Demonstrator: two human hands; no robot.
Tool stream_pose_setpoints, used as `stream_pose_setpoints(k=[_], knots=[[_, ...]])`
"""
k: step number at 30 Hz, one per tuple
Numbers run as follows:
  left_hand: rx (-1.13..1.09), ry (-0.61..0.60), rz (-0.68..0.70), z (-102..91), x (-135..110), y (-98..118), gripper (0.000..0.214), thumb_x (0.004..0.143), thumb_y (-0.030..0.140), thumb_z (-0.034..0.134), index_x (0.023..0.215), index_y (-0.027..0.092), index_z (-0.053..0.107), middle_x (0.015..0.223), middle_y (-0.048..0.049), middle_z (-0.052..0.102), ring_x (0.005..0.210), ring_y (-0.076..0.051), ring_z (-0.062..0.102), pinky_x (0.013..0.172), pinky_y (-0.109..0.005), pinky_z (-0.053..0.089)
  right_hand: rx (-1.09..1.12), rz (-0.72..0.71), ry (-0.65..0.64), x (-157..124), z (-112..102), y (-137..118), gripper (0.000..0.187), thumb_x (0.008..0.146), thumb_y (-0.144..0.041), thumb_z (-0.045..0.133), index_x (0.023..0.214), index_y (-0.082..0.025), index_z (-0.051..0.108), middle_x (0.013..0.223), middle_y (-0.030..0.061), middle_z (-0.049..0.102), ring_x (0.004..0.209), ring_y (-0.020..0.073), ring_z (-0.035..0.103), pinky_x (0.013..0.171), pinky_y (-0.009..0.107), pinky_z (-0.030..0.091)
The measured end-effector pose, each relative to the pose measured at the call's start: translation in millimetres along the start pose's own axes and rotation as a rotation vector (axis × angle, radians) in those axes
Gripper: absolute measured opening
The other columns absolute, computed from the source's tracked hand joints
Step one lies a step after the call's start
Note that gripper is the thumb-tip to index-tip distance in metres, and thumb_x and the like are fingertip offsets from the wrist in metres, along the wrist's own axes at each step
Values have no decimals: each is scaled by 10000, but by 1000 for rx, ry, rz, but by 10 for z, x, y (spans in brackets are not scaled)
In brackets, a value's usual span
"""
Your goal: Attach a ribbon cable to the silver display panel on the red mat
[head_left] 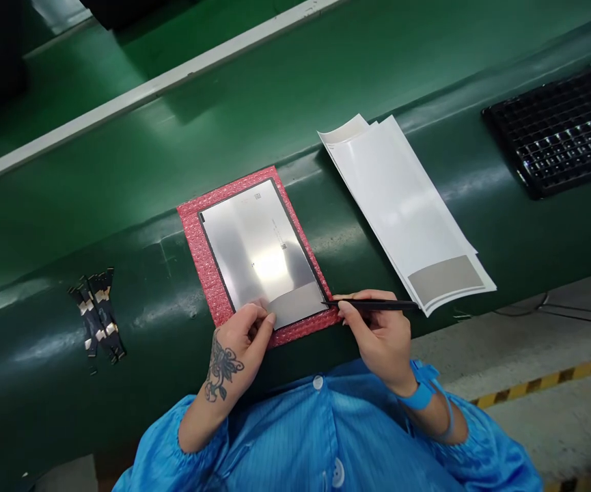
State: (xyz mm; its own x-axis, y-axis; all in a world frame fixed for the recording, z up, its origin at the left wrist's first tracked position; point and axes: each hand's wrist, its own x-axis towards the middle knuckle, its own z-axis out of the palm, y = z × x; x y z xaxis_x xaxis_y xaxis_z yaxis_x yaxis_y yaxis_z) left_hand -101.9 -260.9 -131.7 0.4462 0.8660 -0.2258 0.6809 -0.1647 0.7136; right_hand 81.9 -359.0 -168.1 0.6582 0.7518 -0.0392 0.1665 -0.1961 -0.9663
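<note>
A display panel (238, 249) with a shiny metal back and dark border lies on a pink bubble-wrap sheet (197, 266). Across its near end is a thin grey strip (299, 304). My left hand (238, 345) pinches the strip's left end between thumb and bent fingers at the panel's near edge. Between the thumb and fingers of my right hand (382, 338) are slim black tweezers (377, 305), held nearly level. Their tip points left and meets the strip's right end, close to the panel's border; whether it grips the strip cannot be made out.
White sheets (397, 205) overlap to the right, the top one bearing a grey strip like the one on the panel. Several dark flex cables (100, 318) lie at left. A black gridded tray (566, 137) stands far right. The green mat (162, 328) curves down toward me.
</note>
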Motion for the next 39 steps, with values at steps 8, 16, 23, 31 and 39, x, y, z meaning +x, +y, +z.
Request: stream_pose_setpoints(k=[8, 16, 23, 31, 39], knots=[[41, -3, -17, -11, 6, 54, 238, 871, 315, 556, 663, 201, 581, 532, 55, 514, 452, -82, 431, 467, -195, 351, -35, -62, -7, 3, -12, -16, 85, 859, -246, 664, 926, -230, 612, 855, 24, 746, 665, 164, 704, 605, 310, 605], [53, 7, -10, 7, 1, 48, 235, 873, 309, 562, 667, 195, 575, 530, 58, 508, 454, -76, 439, 461, -187, 346, -7, -61, -11, 5, -10, -36, 98, 857, -220, 667, 932, -235, 606, 862, 14, 749, 695, 165, 715, 611, 296, 603], [65, 9, 3, 9, -7, 32, 211, 872, 291, 558, 683, 199, 579, 547, 60, 518, 453, -78, 437, 480, -191, 363, -4, -14, -6, -7, 1, -2, 103, 861, -285, 674, 926, -228, 617, 850, 23, 744, 682, 168, 708, 616, 309, 600], [135, 43, 50, 49, -4, 58, 220, 876, 289, 522, 675, 203, 542, 552, 51, 505, 462, -81, 443, 489, -191, 365, -22, -3, -10, -32, -2, 13, 130, 857, -276, 682, 954, -233, 607, 889, 31, 733, 707, 172, 705, 609, 313, 602], [111, -1, -27, 23, 37, 57, 239, 863, 313, 514, 652, 201, 522, 536, 52, 511, 461, -83, 447, 494, -191, 364, -29, -5, -12, -29, -5, 21, 129, 860, -275, 680, 955, -232, 604, 889, 24, 731, 711, 169, 704, 630, 319, 601]])
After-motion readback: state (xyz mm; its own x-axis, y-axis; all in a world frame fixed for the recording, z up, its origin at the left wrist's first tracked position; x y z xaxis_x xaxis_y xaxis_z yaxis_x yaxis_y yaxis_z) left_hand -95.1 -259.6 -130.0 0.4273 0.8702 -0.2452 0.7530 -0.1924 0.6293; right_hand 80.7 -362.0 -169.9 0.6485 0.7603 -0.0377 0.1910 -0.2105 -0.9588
